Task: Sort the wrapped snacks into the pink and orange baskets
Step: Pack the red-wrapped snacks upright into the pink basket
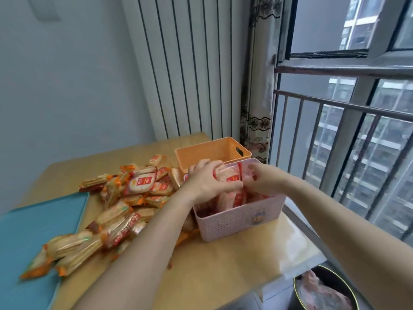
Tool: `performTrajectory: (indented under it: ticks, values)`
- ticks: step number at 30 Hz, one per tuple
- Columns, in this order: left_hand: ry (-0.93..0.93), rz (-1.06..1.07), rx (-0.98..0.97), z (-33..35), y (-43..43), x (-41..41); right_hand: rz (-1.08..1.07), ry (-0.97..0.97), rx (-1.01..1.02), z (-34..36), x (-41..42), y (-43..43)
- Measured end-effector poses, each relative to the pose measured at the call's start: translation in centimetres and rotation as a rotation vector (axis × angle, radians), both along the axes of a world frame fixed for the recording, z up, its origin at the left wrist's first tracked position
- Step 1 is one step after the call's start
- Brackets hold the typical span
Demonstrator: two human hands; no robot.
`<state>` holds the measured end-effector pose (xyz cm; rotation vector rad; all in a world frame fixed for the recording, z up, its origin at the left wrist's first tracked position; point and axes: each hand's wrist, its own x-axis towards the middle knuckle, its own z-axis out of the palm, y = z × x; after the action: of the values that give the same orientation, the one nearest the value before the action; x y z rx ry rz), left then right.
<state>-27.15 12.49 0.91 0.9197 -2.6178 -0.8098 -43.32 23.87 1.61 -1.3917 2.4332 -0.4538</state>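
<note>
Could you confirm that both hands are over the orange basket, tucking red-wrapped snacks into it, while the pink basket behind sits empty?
Not quite: the baskets are swapped. In the head view, the left hand and right hand are over the pink basket, tucking red-wrapped snacks into it, while the orange basket behind shows no snacks inside.

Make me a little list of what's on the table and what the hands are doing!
pink basket: holds red-wrapped snacks
orange basket: behind the pink one, no snacks visible inside
snack pile: loose on the table
teal mat: left edge
left hand: gripping a red packet over the pink basket
right hand: at the same packet
</note>
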Motion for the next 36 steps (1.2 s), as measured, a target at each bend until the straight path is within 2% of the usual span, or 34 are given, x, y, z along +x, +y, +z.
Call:
performTrajectory:
  ticks: [4, 5, 7, 9, 11, 13, 15, 18, 21, 24, 28, 30, 33, 36]
  values:
    - [0.361, 0.062, 0.154, -0.2, -2.3, 0.4, -0.025, 0.060, -0.259, 1.2, -1.2, -0.6]
    - [0.403, 0.107, 0.129, -0.4, -2.7, 0.3, -0.027, 0.038, -0.317, 1.3, -1.4, -0.9]
    - [0.407, 0.138, 0.062, -0.9, -3.0, 0.1, 0.002, -0.037, -0.334, 1.4, -1.6, -1.5]
    - [0.381, 0.126, 0.041, -1.1, -2.9, -0.1, 0.066, -0.073, -0.194, 1.3, -1.6, -2.0]
    - [0.292, 0.135, -0.040, -1.4, -3.2, -0.3, 0.078, -0.024, -0.110, 1.1, -1.8, -2.4]
    - [0.136, 0.162, -0.114, -1.6, -3.4, -0.4, 0.037, 0.036, -0.172, 0.8, -1.8, -2.9]
    - [0.074, 0.155, -0.109, -1.5, -3.4, -0.7, 0.038, 0.038, -0.187, 0.6, -1.6, -3.3]
    - [0.210, 0.119, -0.075, -1.0, -3.0, -0.8, 0.120, 0.019, -0.156, 0.5, -0.5, -3.9]
    - [0.421, 0.116, 0.031, 0.4, -3.2, 0.1, 0.153, -0.079, -0.304, 1.2, 0.6, -4.2]
    - [0.496, 0.070, 0.142, 2.1, -3.6, 2.6, 0.183, -0.228, -0.383, 2.4, 1.4, -4.1]
    - [0.361, -0.110, 0.138, 3.2, -3.4, 5.9, 0.374, -0.232, -0.236, 3.5, 2.4, -3.2]
    - [0.312, -0.153, 0.151, 3.0, -3.2, 6.9, 0.394, -0.194, -0.180, 3.6, 2.4, -2.7]
    - [0.268, -0.193, 0.225, 2.4, -2.8, 7.2, 0.431, 0.019, -0.036, 2.8, 2.2, -2.4]
    - [0.192, -0.219, 0.159, 1.6, -2.7, 6.7, 0.440, 0.235, 0.102, 1.2, 2.2, -2.4]
